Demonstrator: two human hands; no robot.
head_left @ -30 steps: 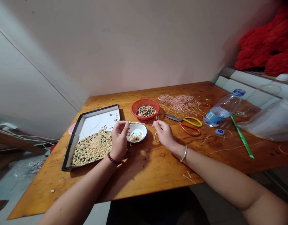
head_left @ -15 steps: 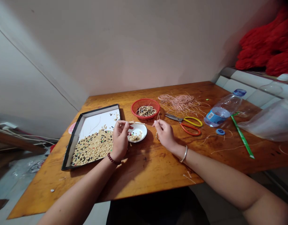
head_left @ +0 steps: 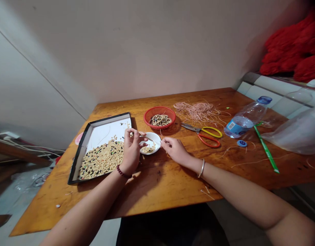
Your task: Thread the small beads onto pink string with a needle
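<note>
My left hand (head_left: 131, 150) hovers at the left rim of a small white dish (head_left: 155, 136) of pale beads, fingers pinched on one end of a thin cord. My right hand (head_left: 174, 149) rests on the wooden table (head_left: 167, 181) just right of the dish, pinching the other end of the same cord. The cord (head_left: 153, 140) runs low over the dish between both hands. A black-edged tray (head_left: 101, 150) with several loose pale and dark beads lies left of my left hand.
A red basket (head_left: 159, 118) with beaded strands stands behind the dish. A heap of pink cords (head_left: 197, 111), scissors (head_left: 205, 133) with yellow and orange handles, a lying water bottle (head_left: 246, 118), a blue cap (head_left: 241, 143) and a green stick (head_left: 266, 148) lie to the right.
Both hands have dropped lower and my right hand has moved left toward the dish. The row of beads held taut between them is no longer visible.
</note>
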